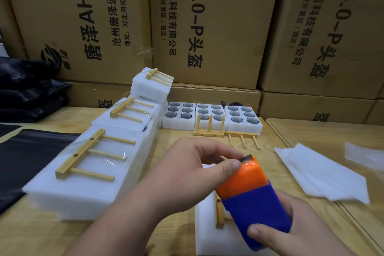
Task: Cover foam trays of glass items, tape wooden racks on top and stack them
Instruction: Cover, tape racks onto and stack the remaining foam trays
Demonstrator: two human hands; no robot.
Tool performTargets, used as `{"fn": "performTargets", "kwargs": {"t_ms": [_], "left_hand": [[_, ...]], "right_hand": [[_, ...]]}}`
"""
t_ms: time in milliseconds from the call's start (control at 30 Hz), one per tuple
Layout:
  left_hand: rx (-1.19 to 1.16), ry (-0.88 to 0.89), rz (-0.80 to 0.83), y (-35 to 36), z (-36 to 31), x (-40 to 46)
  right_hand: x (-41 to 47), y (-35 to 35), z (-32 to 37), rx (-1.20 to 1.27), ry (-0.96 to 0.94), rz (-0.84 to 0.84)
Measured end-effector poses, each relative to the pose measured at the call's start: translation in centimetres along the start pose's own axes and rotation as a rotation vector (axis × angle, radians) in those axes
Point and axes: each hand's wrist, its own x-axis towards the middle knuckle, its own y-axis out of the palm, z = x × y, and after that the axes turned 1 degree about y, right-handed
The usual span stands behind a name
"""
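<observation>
My right hand [295, 228] grips an orange and blue tape dispenser [251, 195] above a covered foam tray [207, 230] near the table's front edge. A wooden rack [219, 212] lies on that tray, mostly hidden by the dispenser. My left hand [187, 172] pinches at the dispenser's top end with thumb and forefinger. To the left, three covered trays with racks taped on top [93, 156] form a stepped row. At the back stand three uncovered foam trays holding glass items [209, 113]. Two loose racks [208, 129] lie in front of them.
A pile of white foam sheets [320, 172] lies on the right of the wooden table [301, 137]. Black plastic bags [27, 87] sit at the left. Large cardboard boxes [207, 23] wall off the back. A second tabletop adjoins on the right.
</observation>
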Motion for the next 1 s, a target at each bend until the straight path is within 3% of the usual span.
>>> {"fn": "performTargets", "kwargs": {"t_ms": [267,467,833,1000], "left_hand": [[-0.259,-0.112,0.004,-0.58,0.58,-0.53],[-0.262,-0.091,0.015,-0.53,0.91,-0.78],[-0.164,-0.112,-0.109,-0.43,0.87,-0.66],[-0.278,-0.143,-0.041,-0.84,0.58,-0.69]], "right_hand": [[-0.08,-0.15,0.11,-0.064,0.026,0.066],[0.01,0.01,0.20,-0.117,0.017,0.043],[0.25,0.07,0.81,-0.175,0.005,0.045],[0.38,-0.07,1.03,-0.220,0.006,0.058]]}}
